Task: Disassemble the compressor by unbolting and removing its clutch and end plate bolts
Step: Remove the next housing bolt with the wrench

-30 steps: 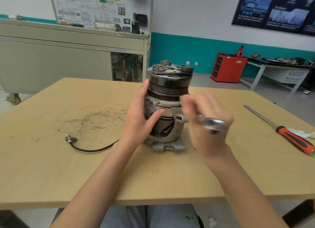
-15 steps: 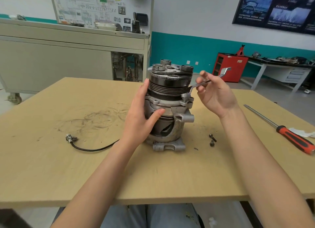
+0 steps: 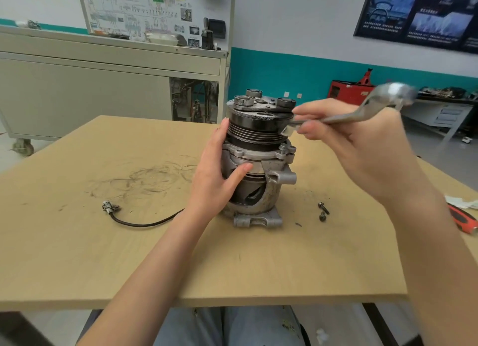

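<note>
**Seat the wrench square, then pull**

Step in hand, as I read it: getting the wrench onto an end-plate bolt at the flange.

- Left hand (image 3: 214,182): fingers straight and pressed together up the side of the clutch pulley (image 3: 256,133), thumb flat across the housing front. That is a good brace. I'd press down as well as in, so the compressor (image 3: 258,172) can't twist on the table (image 3: 77,242).
- Wrench (image 3: 357,113): its working end sits beside the pulley's lower edge, just above the flange bolt (image 3: 284,147). It is motion-blurred, so I cannot tell whether it is on a head. Seat it fully before loading, since a half-seated wrench can round the bolt head.
- Right hand (image 3: 362,149): thumb and fingertips pinch the shank near the working end. That suits spinning a loose bolt, but for breaking one free I'd grip further out (more leverage).

The unit itself:
- It stands upright mid-table, clutch end up, on its mounting lug.
- The clutch plate has three round dampers on top, with a black grooved pulley below it.
- The cast aluminium body is grimy, with a dark cut-out low on the front.
- A black lead with connector (image 3: 111,207) trails left across the table.
- Two loose bolts (image 3: 323,211) lie just to its right, and a red-handled screwdriver (image 3: 463,220) sits at the far right.
</note>
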A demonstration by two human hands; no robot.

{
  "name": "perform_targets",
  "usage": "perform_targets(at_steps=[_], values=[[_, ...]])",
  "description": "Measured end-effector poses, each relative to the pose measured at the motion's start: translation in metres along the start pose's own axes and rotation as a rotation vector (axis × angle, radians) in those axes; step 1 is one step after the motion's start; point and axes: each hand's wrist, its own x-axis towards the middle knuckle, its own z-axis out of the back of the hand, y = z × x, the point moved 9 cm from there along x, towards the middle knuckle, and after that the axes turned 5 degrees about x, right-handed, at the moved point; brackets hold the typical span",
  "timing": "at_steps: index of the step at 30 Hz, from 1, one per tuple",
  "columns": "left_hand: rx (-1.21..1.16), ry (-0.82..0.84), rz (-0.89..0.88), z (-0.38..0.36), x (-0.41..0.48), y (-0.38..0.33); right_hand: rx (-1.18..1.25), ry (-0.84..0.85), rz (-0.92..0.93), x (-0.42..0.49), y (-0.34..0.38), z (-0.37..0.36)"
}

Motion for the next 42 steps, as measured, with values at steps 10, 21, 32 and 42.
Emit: perform_targets(at_steps=[10, 21, 32, 42], values=[[0.026, -0.005, -0.011, 0.000, -0.001, -0.001, -0.375, -0.158, 0.254, -0.018, 0.022, -0.028], [-0.006, 0.002, 0.003, -0.002, 0.002, 0.002, -0.676, -0.286, 0.386, -0.014, 0.041, -0.069], [-0.002, -0.004, -0.003, -0.002, 0.000, 0.003, 1.143, -0.579, -0.528, -0.050, -0.104, -0.045], [0.013, 0.014, 0.021, 0.000, 0.000, -0.002, 1.479, -0.237, -0.782, -0.020, -0.145, -0.072]])
